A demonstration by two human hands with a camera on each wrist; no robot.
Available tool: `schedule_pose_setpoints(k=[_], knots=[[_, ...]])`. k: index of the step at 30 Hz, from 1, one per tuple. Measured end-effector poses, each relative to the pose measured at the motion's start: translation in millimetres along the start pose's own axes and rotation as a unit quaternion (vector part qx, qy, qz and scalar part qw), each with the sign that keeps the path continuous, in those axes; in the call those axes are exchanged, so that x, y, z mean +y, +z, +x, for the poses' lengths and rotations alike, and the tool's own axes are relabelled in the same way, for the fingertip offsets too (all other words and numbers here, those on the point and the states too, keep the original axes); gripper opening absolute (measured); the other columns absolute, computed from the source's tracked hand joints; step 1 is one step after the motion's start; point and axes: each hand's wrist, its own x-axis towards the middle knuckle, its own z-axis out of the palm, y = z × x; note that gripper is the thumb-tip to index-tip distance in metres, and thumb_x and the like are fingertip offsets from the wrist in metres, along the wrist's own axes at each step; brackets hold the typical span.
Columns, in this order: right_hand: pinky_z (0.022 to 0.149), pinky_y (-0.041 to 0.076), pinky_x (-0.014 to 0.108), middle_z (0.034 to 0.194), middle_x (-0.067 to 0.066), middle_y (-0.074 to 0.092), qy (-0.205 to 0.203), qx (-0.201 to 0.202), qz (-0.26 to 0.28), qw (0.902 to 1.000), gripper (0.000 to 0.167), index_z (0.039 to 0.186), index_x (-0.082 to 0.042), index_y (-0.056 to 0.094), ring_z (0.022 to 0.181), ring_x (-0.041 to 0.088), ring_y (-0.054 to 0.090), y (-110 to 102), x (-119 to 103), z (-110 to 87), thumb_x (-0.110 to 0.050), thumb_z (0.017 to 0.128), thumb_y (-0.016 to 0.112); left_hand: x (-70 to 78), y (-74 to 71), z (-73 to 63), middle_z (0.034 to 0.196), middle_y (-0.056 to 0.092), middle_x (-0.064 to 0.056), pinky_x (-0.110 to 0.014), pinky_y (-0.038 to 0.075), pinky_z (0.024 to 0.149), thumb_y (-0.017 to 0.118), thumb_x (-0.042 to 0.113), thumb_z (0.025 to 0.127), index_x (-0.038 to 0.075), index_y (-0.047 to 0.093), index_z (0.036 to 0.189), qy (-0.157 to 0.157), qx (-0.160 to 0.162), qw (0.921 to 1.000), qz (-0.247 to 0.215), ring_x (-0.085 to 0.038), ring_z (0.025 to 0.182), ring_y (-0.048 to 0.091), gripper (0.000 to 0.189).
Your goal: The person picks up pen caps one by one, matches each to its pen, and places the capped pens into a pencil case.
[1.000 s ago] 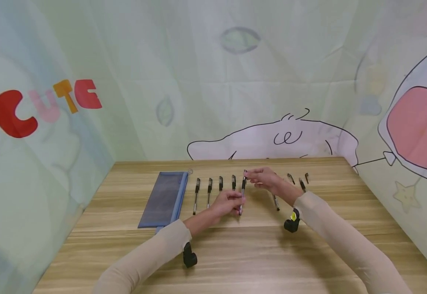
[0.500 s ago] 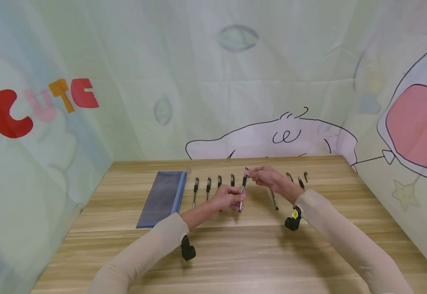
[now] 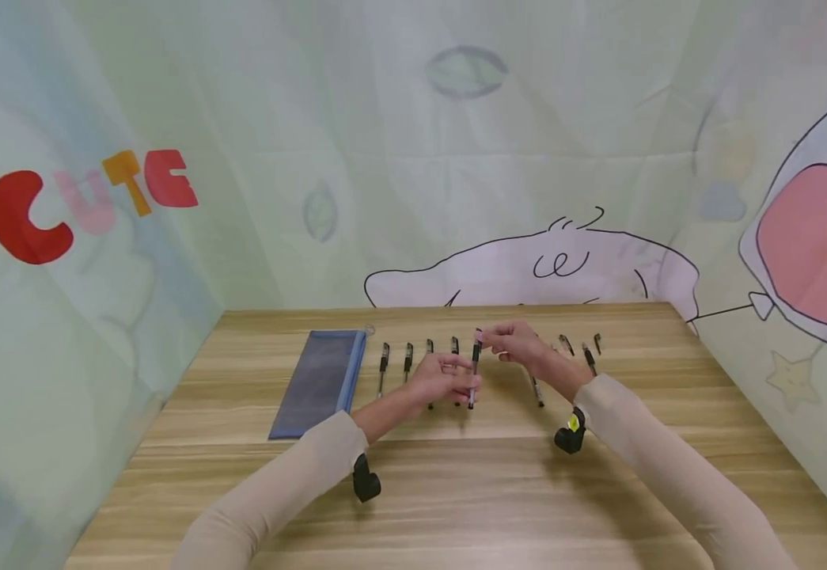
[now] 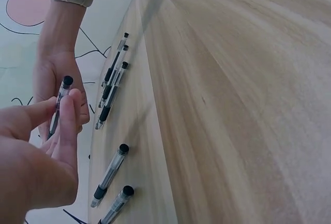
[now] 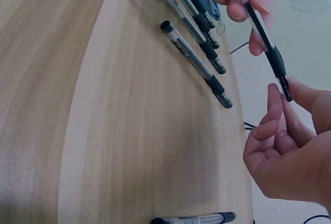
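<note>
Both hands hold one black gel pen [image 3: 475, 366] above the table, its black cap end pointing away. My left hand [image 3: 436, 380] pinches the clear lower barrel between thumb and fingers. At the cap end, my right hand [image 3: 516, 345] pinches the tip with thumb and fingertips. In the right wrist view the held pen [image 5: 258, 27] slants between the hands, and the cap appears seated on it. The barrel's black end [image 4: 67, 81] sticks out past the left fingers in the left wrist view. Left of the hands, several similar pens [image 3: 383, 360] lie in a row, partly covered by the left hand.
A blue mesh zip pouch [image 3: 316, 388] lies left of the pen row on the wooden table [image 3: 470, 491]. On the right lie another pen [image 3: 537, 392], a pen [image 3: 589, 359] partly behind the right sleeve, and a short black piece like a pen cap [image 3: 597, 343]. Printed cloth hangs behind.
The held pen and my left hand have risen slightly. My right hand stays at the cap end. The pens and the pouch on the table have not moved.
</note>
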Motion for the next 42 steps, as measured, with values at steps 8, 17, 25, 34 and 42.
schedule_pose_setpoints(k=[8, 17, 25, 34, 42], knots=[[0.071, 0.051, 0.02, 0.1, -0.004, 0.072, -0.009, -0.013, -0.008, 0.9998, 0.039, 0.131, 0.002, 0.064, 0.084, 0.011, 0.057, -7.6, 6.0, -3.5, -0.025, 0.103, 0.063, -1.0, 4.0, 0.1, 0.112, 0.075, -0.022, -0.033, 0.065, 0.078, 0.072, 0.007, 0.095, -0.004, 0.057, 0.136, -0.01, 0.01, 0.9999, -0.001, -0.017, 0.081, 0.076, 0.045], [0.069, 0.048, 0.021, 0.098, -0.007, 0.072, -0.025, -0.026, -0.012, 0.9993, 0.045, 0.138, 0.006, 0.057, 0.082, 0.008, 0.056, -19.2, 17.3, -10.7, -0.024, 0.104, 0.061, -5.6, 0.2, -2.8, 0.118, 0.068, -0.021, -0.031, 0.065, 0.075, 0.071, 0.002, 0.094, -0.005, 0.059, 0.133, -0.016, 0.037, 0.999, 0.019, -0.015, 0.077, 0.07, 0.042], [0.067, 0.046, 0.021, 0.093, -0.009, 0.069, 0.0, -0.009, -0.008, 0.9999, 0.045, 0.137, 0.007, 0.058, 0.082, 0.01, 0.055, -28.7, 28.0, -19.8, -0.024, 0.104, 0.062, -7.4, -3.4, -4.0, 0.114, 0.067, -0.018, -0.031, 0.065, 0.075, 0.072, 0.002, 0.093, -0.006, 0.059, 0.131, -0.025, 0.067, 0.9967, 0.039, -0.015, 0.077, 0.067, 0.042], [0.065, 0.043, 0.02, 0.09, -0.008, 0.07, -0.007, -0.008, -0.012, 0.9999, 0.045, 0.136, 0.009, 0.058, 0.078, 0.006, 0.053, -42.2, 28.8, -30.6, -0.023, 0.105, 0.06, -1.9, 9.4, 6.7, 0.102, 0.067, -0.012, -0.029, 0.064, 0.07, 0.073, 0.0, 0.091, -0.006, 0.062, 0.128, -0.024, 0.102, 0.9933, 0.05, -0.014, 0.07, 0.066, 0.039], [0.065, 0.042, 0.022, 0.09, -0.009, 0.069, -0.011, -0.005, -0.017, 0.9998, 0.049, 0.138, 0.01, 0.056, 0.076, 0.006, 0.051, -49.6, 33.0, -35.9, -0.026, 0.105, 0.059, -7.8, 22.1, 23.1, 0.099, 0.067, -0.01, -0.023, 0.061, 0.059, 0.073, 0.0, 0.091, -0.006, 0.065, 0.125, -0.001, 0.112, 0.9895, 0.091, -0.011, 0.064, 0.063, 0.036]])
